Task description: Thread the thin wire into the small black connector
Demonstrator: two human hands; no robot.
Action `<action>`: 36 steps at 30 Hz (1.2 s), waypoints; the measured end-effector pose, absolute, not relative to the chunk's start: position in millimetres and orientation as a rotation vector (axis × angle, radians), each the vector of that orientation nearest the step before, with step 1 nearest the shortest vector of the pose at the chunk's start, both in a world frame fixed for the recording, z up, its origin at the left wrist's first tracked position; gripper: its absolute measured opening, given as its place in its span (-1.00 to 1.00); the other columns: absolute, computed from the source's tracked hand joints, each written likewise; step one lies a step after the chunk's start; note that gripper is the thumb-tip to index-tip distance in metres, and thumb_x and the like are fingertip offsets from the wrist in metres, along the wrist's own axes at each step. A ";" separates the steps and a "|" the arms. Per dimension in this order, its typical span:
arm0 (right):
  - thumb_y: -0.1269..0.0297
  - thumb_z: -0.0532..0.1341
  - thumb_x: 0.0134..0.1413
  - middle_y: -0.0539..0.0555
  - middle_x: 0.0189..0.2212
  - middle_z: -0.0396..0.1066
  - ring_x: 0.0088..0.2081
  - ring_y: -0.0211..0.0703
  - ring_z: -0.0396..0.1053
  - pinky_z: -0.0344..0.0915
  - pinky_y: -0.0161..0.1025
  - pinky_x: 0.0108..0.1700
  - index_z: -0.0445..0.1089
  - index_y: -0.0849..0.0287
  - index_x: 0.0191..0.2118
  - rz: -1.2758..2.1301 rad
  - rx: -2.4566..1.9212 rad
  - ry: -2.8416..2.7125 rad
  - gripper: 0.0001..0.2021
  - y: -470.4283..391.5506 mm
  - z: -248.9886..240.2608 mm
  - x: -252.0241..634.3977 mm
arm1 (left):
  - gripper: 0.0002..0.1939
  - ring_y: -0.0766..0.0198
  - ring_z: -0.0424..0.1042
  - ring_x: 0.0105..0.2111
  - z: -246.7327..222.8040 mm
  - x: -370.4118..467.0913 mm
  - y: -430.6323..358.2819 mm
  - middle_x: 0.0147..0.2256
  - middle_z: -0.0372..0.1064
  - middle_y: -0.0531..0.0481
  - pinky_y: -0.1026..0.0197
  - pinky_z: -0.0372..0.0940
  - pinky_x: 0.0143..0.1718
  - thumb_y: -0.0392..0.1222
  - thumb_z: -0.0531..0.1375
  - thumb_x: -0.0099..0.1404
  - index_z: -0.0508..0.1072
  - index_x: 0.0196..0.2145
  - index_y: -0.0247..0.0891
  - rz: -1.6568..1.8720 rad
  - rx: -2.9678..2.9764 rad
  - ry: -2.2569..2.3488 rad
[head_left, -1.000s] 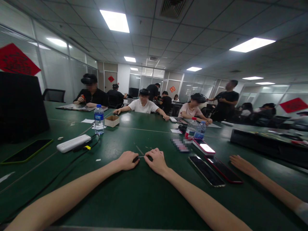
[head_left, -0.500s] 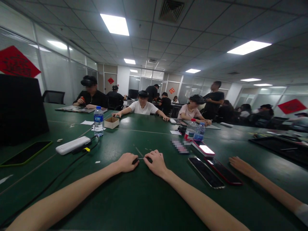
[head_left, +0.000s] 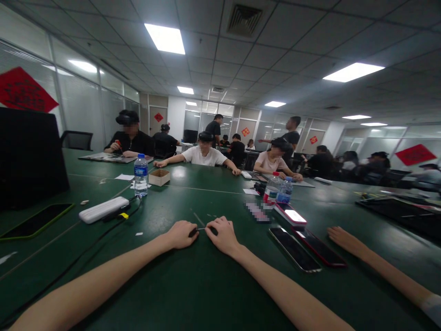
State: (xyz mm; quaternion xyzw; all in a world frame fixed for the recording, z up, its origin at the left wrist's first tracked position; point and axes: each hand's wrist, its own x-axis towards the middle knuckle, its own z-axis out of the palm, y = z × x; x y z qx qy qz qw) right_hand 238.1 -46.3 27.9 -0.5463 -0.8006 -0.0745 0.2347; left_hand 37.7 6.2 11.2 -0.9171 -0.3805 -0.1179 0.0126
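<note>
My left hand [head_left: 182,234] rests on the green table [head_left: 179,285], its fingers closed round a small dark piece [head_left: 193,231]. My right hand [head_left: 222,233] lies just across from it, curled over a second dark piece [head_left: 213,231]. A thin pale rod or strip [head_left: 201,228] spans the short gap between the two. Whether all this is one object with dark ends I cannot tell, since my fingers hide much of it. Both forearms lie low over the tabletop.
Two phones, one black [head_left: 294,248] and one red-edged [head_left: 320,248], lie to the right, near a co-worker's hand [head_left: 344,239]. Bottles [head_left: 140,177], a small open box [head_left: 159,177], a white power bank [head_left: 103,210] and a black cable [head_left: 99,239] are also on the table.
My hands keep nearly the same place and grip. In the background, a standing person on the right has shifted left with an arm stretched out, and another has straightened up.
</note>
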 end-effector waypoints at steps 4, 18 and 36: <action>0.10 0.04 0.24 0.06 -0.24 0.43 -0.10 -0.07 0.21 0.08 -0.15 -0.15 0.45 0.04 -0.25 -0.199 -1.502 -2.203 -0.74 -47.2 30.0 237.3 | -0.69 0.08 0.47 -0.31 12.1 37.6 5.8 -0.31 0.49 -0.14 0.14 0.29 -0.29 -0.04 -0.02 0.33 0.44 -0.25 -0.23 -0.370 -2.866 -1.185; 0.10 0.05 0.23 0.04 -0.23 0.42 -0.10 -0.08 0.22 0.09 -0.15 -0.15 0.44 0.03 -0.24 -0.184 -1.503 -2.207 -0.75 -47.7 30.3 237.4 | -0.69 0.08 0.47 -0.31 12.4 38.1 5.3 -0.32 0.49 -0.14 0.13 0.29 -0.27 -0.04 -0.02 0.32 0.45 -0.25 -0.23 -0.360 -2.862 -1.213; 0.10 0.04 0.24 0.07 -0.24 0.42 -0.11 -0.06 0.22 0.10 -0.13 -0.14 0.44 0.04 -0.24 -0.169 -1.486 -2.205 -0.74 -47.9 30.7 237.6 | -0.69 0.08 0.47 -0.31 11.4 38.0 5.4 -0.32 0.49 -0.14 0.15 0.29 -0.28 -0.05 -0.02 0.32 0.45 -0.26 -0.23 -0.377 -2.857 -1.202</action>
